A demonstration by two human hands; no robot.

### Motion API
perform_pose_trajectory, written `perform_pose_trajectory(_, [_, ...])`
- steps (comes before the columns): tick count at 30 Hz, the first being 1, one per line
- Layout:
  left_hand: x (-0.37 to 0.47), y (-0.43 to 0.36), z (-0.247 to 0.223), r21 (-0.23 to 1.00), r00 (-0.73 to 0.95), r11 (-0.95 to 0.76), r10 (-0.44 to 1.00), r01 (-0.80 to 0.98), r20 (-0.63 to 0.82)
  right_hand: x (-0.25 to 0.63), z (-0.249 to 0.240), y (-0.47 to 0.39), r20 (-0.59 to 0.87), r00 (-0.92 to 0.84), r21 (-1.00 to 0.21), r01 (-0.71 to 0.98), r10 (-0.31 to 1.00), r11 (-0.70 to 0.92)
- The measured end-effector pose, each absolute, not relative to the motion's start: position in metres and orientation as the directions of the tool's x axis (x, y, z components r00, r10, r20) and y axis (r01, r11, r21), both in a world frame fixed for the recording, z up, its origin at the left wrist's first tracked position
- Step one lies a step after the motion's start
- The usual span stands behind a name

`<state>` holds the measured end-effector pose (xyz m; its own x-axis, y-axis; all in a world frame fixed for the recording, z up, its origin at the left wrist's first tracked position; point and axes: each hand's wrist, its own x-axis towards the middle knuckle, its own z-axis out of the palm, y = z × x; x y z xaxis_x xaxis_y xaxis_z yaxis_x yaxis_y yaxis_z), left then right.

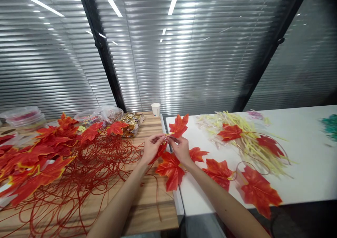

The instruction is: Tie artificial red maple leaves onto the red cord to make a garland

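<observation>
Near the seam between the two tables, my left hand (153,147) and my right hand (180,148) meet with fingers pinched together. Between them is the thin stem of a red maple leaf (179,125), which points up above my right hand. Another red leaf (171,170) hangs just below my right hand. More red leaves (218,173) on a thin cord trail rightward over the white table. Left of my left hand, a tangle of red cord (97,160) spreads over the wooden table, beside a heap of red leaves (44,150).
A paper cup (156,109) stands at the back edge of the wooden table (147,210). Gold packets (133,123) and plastic tubs (25,118) sit farther left. Yellow strips (247,143) lie on the white table (310,160), with green material (330,127) at far right.
</observation>
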<state>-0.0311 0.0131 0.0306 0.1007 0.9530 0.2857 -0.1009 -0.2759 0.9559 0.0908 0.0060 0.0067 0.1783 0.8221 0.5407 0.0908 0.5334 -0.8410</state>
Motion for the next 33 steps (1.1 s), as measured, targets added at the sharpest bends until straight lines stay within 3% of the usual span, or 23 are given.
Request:
perform_pose_trajectory(15, [-0.0323, 0.0165, 0.0254, 0.968, 0.073, -0.226, 0.969, -0.111, 0.235, 0.0899, 0.0069, 0.0073, 0.523, 0.161, -0.852, 0.098, 0.837, 0.514])
perform_pose_trajectory(33, [-0.0342, 0.0184, 0.0215, 0.976, 0.135, -0.168, 0.973, -0.141, 0.188, 0.0924, 0.0076, 0.0017, 0.646, 0.102, -0.74, 0.326, 0.756, 0.588])
